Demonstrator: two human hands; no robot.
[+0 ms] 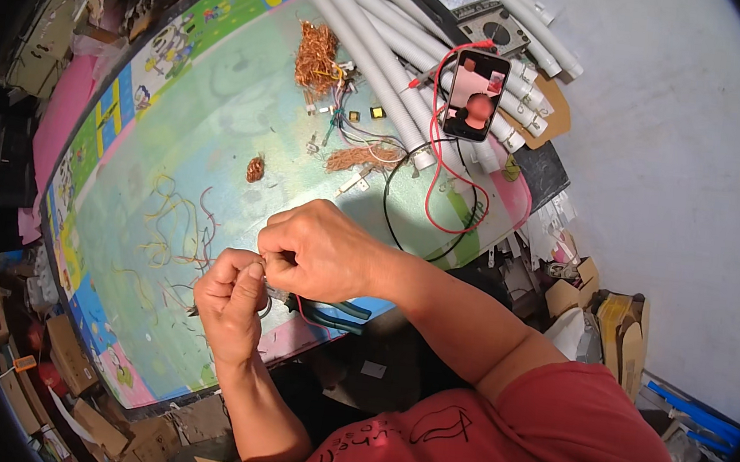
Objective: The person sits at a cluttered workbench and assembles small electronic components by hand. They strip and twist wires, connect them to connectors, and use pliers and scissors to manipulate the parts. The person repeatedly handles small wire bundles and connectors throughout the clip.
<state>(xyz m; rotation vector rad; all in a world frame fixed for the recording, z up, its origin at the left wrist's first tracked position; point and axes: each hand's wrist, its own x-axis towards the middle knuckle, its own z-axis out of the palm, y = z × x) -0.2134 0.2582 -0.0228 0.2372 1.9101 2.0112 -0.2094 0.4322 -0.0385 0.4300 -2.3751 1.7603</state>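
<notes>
Mid wire-stripping, looks like: left hand (235, 294) and right hand (319, 248) both pinch a thin wire (268, 285) over green-handled pliers (335, 314) at the table's (220, 119) near edge. Next needs a steady pull.

The tabletop (220, 119) is pale green in the middle, with a bright cartoon border of yellow, blue, pink and green patches. The tubes (372, 26) are white-grey. A tangle of wire (316, 55) is coppery orange, as is a small ball of wire (256, 168). The meter (472, 7) is black with a white dial; its leads (433, 175) are red and black. The pliers (340, 313) have dark teal handles. The shirt (528, 442) is red with black lettering.
</notes>
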